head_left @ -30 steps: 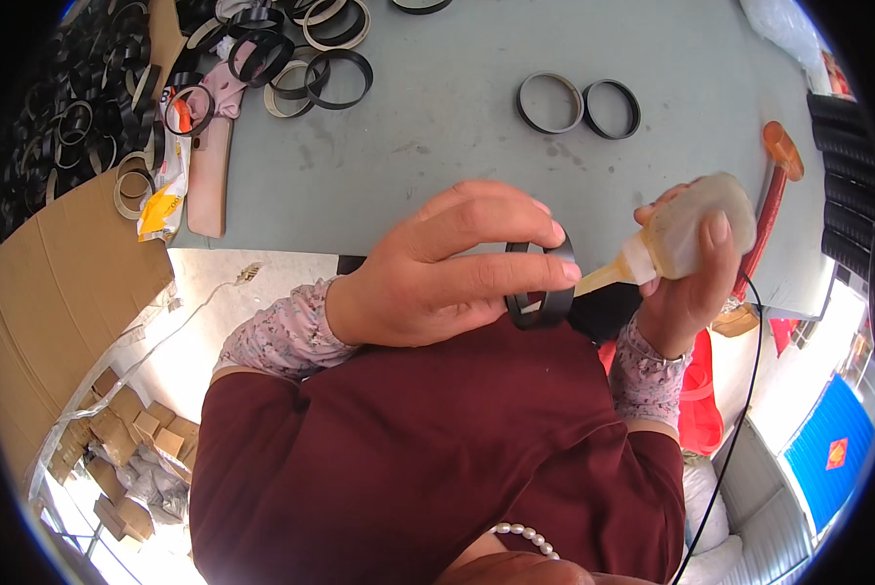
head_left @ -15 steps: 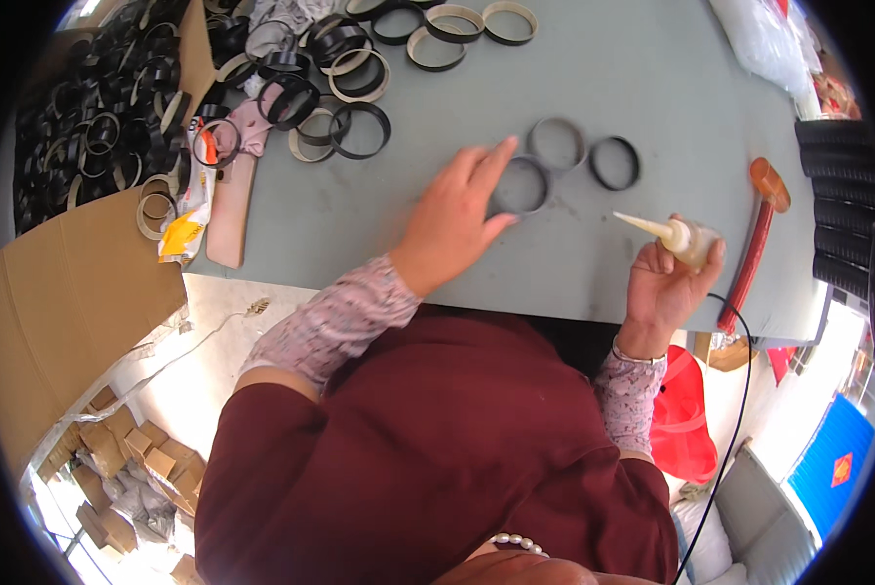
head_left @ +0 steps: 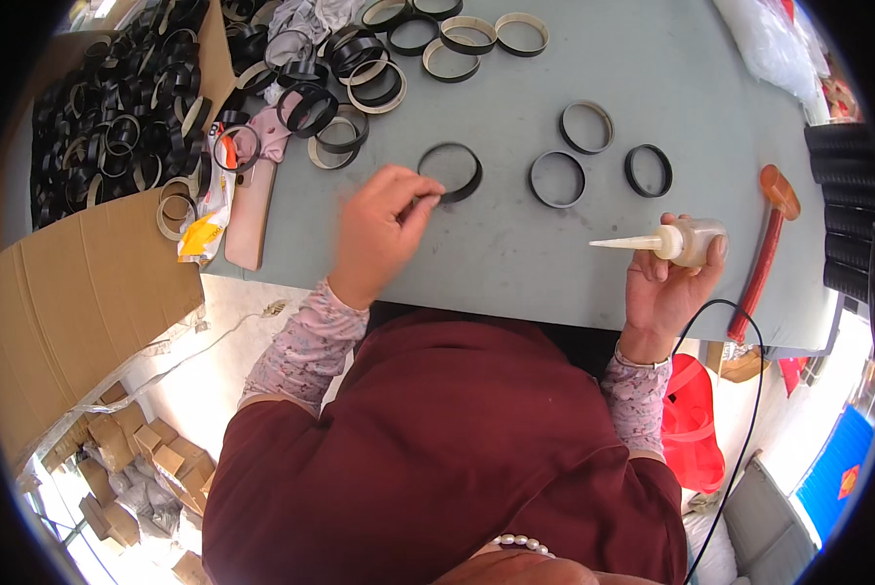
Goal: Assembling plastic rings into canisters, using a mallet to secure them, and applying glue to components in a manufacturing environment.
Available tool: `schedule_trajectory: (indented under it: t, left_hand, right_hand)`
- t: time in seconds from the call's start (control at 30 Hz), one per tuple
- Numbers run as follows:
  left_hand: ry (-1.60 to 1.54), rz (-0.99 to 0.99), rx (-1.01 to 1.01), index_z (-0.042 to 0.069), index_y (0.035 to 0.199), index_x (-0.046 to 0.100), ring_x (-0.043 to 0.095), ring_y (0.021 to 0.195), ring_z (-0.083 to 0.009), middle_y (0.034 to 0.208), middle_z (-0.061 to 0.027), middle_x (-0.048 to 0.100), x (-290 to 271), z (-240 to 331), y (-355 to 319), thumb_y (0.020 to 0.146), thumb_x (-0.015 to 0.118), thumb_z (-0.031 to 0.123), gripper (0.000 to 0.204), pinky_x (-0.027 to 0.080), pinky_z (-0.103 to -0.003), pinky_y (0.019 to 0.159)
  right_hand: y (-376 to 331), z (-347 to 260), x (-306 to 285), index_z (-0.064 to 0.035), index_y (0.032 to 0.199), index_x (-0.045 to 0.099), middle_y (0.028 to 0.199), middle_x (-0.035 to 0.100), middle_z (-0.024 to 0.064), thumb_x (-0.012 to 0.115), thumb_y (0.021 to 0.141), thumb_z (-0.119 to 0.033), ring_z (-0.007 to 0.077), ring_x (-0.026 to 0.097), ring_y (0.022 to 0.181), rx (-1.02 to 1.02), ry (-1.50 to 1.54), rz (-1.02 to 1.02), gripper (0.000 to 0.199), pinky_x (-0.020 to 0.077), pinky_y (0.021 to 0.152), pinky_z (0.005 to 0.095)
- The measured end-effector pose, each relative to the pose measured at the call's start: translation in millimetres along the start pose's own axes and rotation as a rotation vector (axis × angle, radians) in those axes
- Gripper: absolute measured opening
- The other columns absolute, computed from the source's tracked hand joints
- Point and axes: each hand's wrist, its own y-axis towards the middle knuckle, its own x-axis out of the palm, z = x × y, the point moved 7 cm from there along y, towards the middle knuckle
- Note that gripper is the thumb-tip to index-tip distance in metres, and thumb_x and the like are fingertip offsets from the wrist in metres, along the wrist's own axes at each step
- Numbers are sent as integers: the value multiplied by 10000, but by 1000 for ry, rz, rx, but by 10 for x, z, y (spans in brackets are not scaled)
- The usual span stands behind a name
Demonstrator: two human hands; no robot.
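My left hand (head_left: 379, 234) is closed, thumb and fingers pinching the near-left edge of a black ring (head_left: 477, 179) at the table's middle. In my right hand (head_left: 663, 292) is a small squeeze bottle (head_left: 693, 241) with a long pale tapered nozzle pointing left. It is held on its side, above the table's front right part. Between the hands lie a dark-edged ring (head_left: 557, 205), a second ring (head_left: 586, 151) with a greyish inside, and a smaller-looking black ring (head_left: 666, 171) beyond the bottle.
A hammer (head_left: 757, 258) with a red handle lies at the right. Black rings (head_left: 388, 86) cluster at the back left, near a phone (head_left: 249, 219), a yellow-white packet (head_left: 208, 219) and a cardboard box (head_left: 86, 283) full of rings. A black cable (head_left: 757, 375) hangs by my right arm.
My left hand has moved left from the middle rings and now pinches a black ring apart from them. The bottle's nozzle has swung down to nearly level.
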Motion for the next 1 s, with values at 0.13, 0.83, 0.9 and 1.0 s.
schedule_trajectory:
  t: [0.13,0.83,0.9,1.0]
  left_hand:
    - [50,48,-3,75,1087,688,609,752,-193,1016,-58,622,163,3,-61,868,723,98,223,498,-306,605]
    - [359,57,579,85,1207,709,624,1038,-290,1167,-94,639,346,361,-348,789,700,31,421,513,-401,865]
    - [326,-17,549,64,1188,716,615,1074,-320,1196,-116,637,308,398,-487,782,687,-4,412,512,-416,899]
    - [252,-107,507,64,1174,720,598,1108,-325,1202,-120,631,277,347,-597,756,728,41,419,502,-424,920]
  right_hand:
    - [-31,18,56,-16,1089,578,992,678,204,554,991,-459,116,500,494,27,18,-18,455,399,434,222]
    - [-90,13,-91,-20,1094,611,1006,682,194,578,967,-488,106,518,513,35,3,3,486,424,439,206]
    - [-109,-1,-98,-19,1098,608,1008,683,193,578,966,-488,106,519,515,20,4,2,488,427,438,205]
    - [-118,1,-100,-16,1115,596,1017,677,195,578,965,-491,109,518,511,30,19,14,499,422,433,205]
